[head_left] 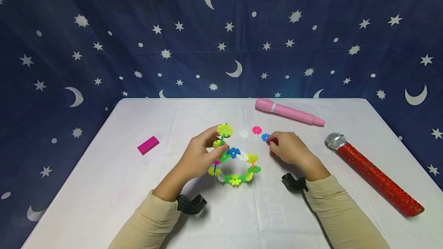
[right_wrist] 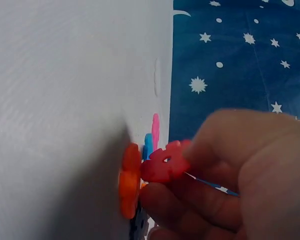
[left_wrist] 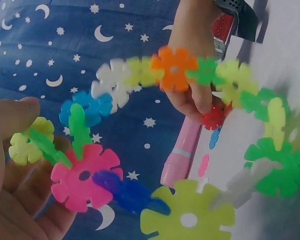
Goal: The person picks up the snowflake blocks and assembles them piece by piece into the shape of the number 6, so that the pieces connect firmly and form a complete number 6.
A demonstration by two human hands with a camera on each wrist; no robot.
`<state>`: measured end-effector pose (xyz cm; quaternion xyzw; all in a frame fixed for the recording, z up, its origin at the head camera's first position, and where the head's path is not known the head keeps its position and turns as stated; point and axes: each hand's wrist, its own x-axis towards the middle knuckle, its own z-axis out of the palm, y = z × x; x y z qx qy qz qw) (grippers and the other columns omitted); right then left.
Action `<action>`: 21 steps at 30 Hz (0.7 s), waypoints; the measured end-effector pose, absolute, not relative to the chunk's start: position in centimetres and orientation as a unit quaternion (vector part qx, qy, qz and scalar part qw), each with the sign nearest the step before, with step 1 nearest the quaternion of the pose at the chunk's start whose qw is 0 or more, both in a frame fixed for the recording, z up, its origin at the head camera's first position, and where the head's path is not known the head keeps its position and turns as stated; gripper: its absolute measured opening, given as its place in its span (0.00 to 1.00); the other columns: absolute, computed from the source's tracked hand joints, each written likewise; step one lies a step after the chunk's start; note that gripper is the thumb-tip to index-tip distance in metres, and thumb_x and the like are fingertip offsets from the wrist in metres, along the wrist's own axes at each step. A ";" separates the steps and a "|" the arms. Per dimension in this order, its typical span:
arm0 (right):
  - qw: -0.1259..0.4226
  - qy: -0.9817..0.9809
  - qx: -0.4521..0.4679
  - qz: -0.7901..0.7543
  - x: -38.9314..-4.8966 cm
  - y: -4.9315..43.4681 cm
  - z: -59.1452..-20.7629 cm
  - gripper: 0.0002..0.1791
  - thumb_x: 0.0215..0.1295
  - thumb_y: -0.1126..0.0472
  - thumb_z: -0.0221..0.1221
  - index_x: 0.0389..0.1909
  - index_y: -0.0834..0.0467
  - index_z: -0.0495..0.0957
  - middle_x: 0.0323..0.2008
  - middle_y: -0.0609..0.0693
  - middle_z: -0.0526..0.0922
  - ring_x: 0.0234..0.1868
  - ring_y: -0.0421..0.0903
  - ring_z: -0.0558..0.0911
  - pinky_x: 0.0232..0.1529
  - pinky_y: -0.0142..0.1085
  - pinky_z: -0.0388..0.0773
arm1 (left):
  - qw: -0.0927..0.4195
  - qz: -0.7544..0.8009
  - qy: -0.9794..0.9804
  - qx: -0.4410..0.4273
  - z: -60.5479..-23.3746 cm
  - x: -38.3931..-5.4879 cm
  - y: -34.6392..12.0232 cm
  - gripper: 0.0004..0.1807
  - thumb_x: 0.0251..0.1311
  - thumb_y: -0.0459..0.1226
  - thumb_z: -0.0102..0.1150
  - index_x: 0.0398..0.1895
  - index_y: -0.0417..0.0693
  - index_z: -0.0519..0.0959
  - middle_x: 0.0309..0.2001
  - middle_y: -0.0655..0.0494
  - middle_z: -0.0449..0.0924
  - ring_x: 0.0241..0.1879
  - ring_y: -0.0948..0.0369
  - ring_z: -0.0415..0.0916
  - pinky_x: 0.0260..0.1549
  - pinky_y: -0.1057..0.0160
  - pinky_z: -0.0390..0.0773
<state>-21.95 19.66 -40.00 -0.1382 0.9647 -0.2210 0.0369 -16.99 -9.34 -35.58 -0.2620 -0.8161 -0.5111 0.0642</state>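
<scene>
My left hand [head_left: 195, 156] holds a ring of linked plastic flower discs [head_left: 235, 180] in several colours. A short upright branch of the chain, topped by a yellow-green disc [head_left: 225, 130], lies between its thumb and fingers. To the right, my right hand [head_left: 290, 148] pinches a red flower disc [right_wrist: 165, 164] between thumb and fingers, close over the table. An orange disc [right_wrist: 129, 182] lies right by those fingertips in the right wrist view. Just beyond that hand are loose blue [head_left: 265, 137], pink [head_left: 257, 130] and white discs [head_left: 243, 134].
A magenta block [head_left: 148, 145] lies on the left of the white-covered table [head_left: 86, 203]. At the back is a pink marker-shaped stick [head_left: 290, 113]. A red glittery toy microphone [head_left: 377, 178] lies at the right. Behind hangs a dark blue curtain [head_left: 194, 18] with stars and moons.
</scene>
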 end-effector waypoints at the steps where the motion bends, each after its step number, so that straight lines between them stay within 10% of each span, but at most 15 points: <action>1: 0.030 0.967 -0.132 -0.216 -21.9 19.7 -40.0 0.13 0.66 0.64 0.59 0.48 0.66 0.83 0.41 0.58 0.85 0.42 0.57 0.80 0.53 0.55 0.76 | 0.071 -0.511 -0.816 -0.261 -35.6 -17.0 -9.3 0.28 0.62 0.31 0.66 0.66 0.44 0.73 0.45 0.52 0.82 0.43 0.58 0.82 0.47 0.56 0.81; 11: -0.105 0.903 -0.168 -0.381 -20.4 18.5 -37.6 0.07 0.66 0.67 0.64 0.43 0.60 0.84 0.35 0.49 0.87 0.34 0.48 0.84 0.35 0.36 0.80 | 0.098 -0.501 -0.815 -0.274 -35.5 -16.9 -9.1 0.39 0.59 0.30 0.69 0.74 0.49 0.65 0.44 0.46 0.82 0.37 0.59 0.82 0.42 0.57 0.83; 21: -0.204 0.733 -0.356 -0.542 -17.5 15.7 -34.5 0.17 0.51 0.86 0.63 0.41 0.69 0.85 0.38 0.56 0.86 0.40 0.42 0.84 0.41 0.29 0.81 | 0.050 -0.499 -0.812 -0.300 -35.2 -16.2 -8.8 0.40 0.57 0.31 0.72 0.74 0.47 0.67 0.47 0.46 0.81 0.35 0.64 0.82 0.41 0.62 0.82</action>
